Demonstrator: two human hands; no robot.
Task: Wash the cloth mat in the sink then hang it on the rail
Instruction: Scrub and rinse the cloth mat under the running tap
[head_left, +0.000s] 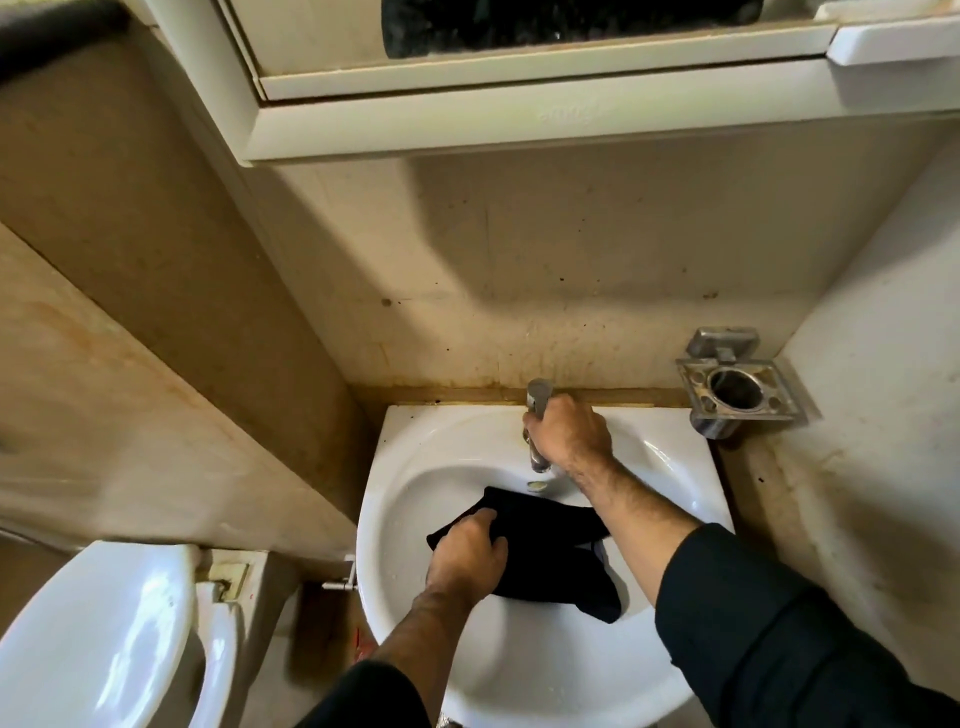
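A black cloth mat (550, 551) lies crumpled in the bowl of the white sink (415, 483). My left hand (467, 558) grips the mat's left edge, fingers curled over the fabric. My right hand (569, 434) is wrapped around the metal tap (537, 402) at the back of the sink, just above the mat. No stream of water is plainly visible. No rail is in view.
A white toilet (104, 639) with its lid down stands at lower left. A metal holder (737, 387) is fixed to the wall right of the sink. A white cabinet (519, 104) overhangs above. Beige walls close in on both sides.
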